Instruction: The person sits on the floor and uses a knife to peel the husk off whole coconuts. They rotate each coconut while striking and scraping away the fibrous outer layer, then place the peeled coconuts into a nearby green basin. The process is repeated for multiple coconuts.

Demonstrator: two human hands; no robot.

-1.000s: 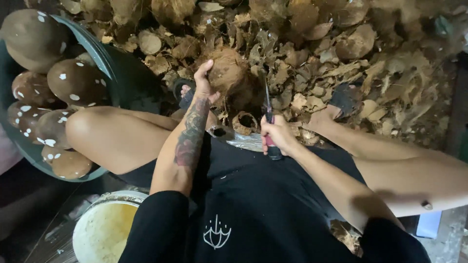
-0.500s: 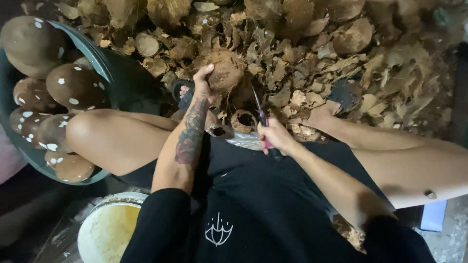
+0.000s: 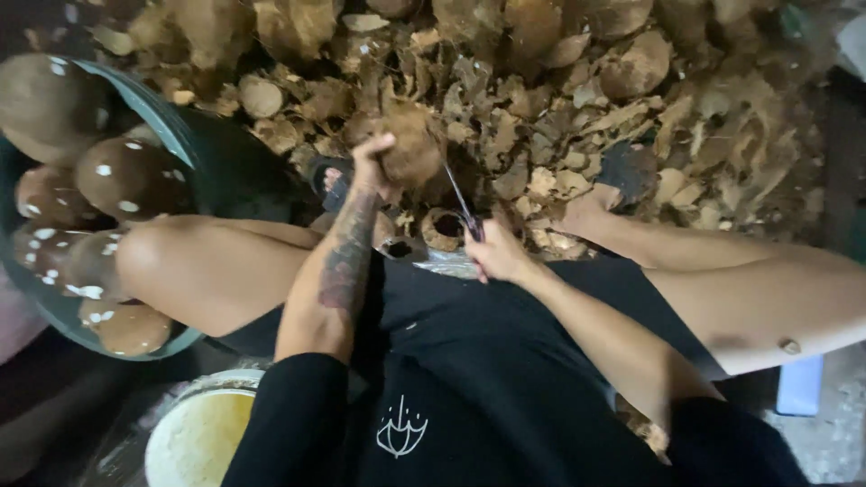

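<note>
The right hand [image 3: 499, 255] is gripping a thin metal blade [image 3: 460, 200]; beyond it, the left hand [image 3: 373, 169] is clasping a round, fibrous brown coconut [image 3: 410, 144] over a heap of dry, curled husk pieces [image 3: 577, 117].

grey tub [image 3: 194, 135] at left of frame, filled with brown peeled coconuts [image 3: 126, 176] flecked white. heap of husk and shell scraps [image 3: 559, 99] across upper half, right to far edge. dark sandals [image 3: 631, 167] on feet at heap's near edge, one right of centre, one [image 3: 329, 176] just beside tub. white bucket [image 3: 194, 433] with yellowish contents at bottom left. pale blue block [image 3: 801, 383] at lower right.
</note>
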